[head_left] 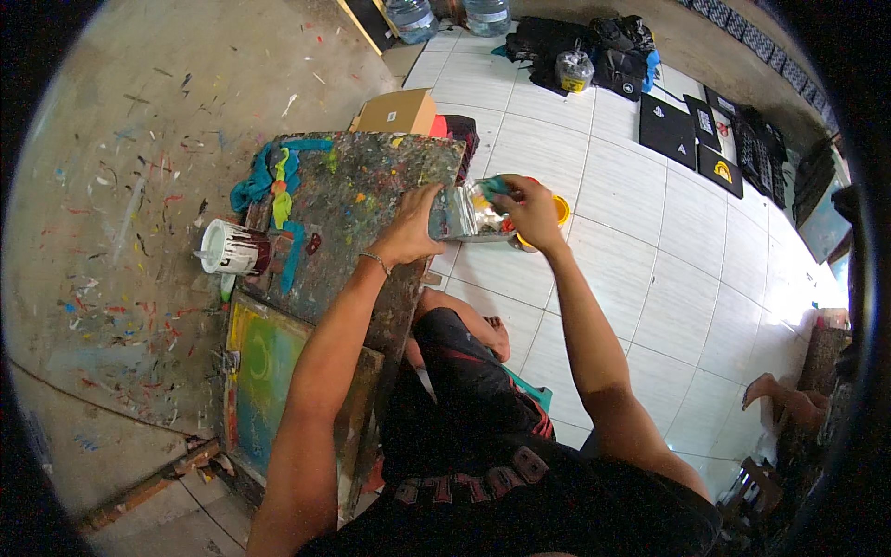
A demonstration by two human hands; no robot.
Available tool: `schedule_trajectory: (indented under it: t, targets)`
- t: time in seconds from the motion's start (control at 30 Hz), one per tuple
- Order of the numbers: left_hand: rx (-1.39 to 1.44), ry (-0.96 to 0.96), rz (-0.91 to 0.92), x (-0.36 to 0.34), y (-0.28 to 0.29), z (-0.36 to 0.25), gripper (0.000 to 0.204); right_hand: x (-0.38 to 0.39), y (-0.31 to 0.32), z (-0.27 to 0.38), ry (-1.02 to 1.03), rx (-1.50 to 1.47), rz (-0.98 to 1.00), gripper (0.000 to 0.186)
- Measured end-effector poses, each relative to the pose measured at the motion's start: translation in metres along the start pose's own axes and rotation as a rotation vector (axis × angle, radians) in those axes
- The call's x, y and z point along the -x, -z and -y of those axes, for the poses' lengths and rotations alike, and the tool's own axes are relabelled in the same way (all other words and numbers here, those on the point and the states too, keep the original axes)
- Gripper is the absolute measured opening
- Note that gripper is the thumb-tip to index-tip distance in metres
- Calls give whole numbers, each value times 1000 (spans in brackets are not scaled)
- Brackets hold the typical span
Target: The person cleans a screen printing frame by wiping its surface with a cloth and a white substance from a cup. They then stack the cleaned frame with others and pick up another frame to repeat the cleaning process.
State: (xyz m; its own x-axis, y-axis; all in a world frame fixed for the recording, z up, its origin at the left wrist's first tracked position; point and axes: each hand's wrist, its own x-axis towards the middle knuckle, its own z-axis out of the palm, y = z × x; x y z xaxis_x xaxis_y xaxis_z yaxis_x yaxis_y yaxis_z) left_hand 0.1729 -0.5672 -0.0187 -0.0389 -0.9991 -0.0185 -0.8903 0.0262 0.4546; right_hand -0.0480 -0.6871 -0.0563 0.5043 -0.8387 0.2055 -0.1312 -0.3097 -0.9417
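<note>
My left hand (pixel 413 223) is at the right edge of a paint-spattered board (pixel 362 190), fingers wrapped round a shiny silvery container (pixel 455 212). The container lies tilted past the board's edge, over the tiled floor. At its far end my right hand (pixel 534 212) is closed on a bunched teal rag (pixel 495 186), which touches the container or sits just above it; I cannot tell which. Red and yellow patches show near the rag. Partly hidden behind my right hand is a yellow-rimmed can (pixel 561 210).
At the board's left side are a dripped-on white paint pot (pixel 227 248) and teal and lime cloth strips (pixel 281 190). A framed screen (pixel 269 371) leans nearer. Beyond stand a cardboard box (pixel 397 112) and water jugs (pixel 411 19). Black printed pieces (pixel 666 127) lie on the tiles.
</note>
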Motion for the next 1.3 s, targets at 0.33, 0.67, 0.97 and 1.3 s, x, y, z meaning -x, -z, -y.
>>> schedule_trajectory:
  t: [0.33, 0.67, 0.97, 1.3]
  targets:
    - [-87, 30, -94, 6, -22, 14, 100, -16, -50, 2, 176, 434, 105, 14]
    - [-18, -6, -107, 6, -27, 21, 97, 11, -47, 4, 205, 293, 34, 17]
    - [21, 18, -135, 6, -29, 19, 97, 46, -53, 3, 72, 245, 28, 18]
    - [-35, 56, -88, 5, -27, 20, 98, -8, -66, 0, 212, 313, -82, 18]
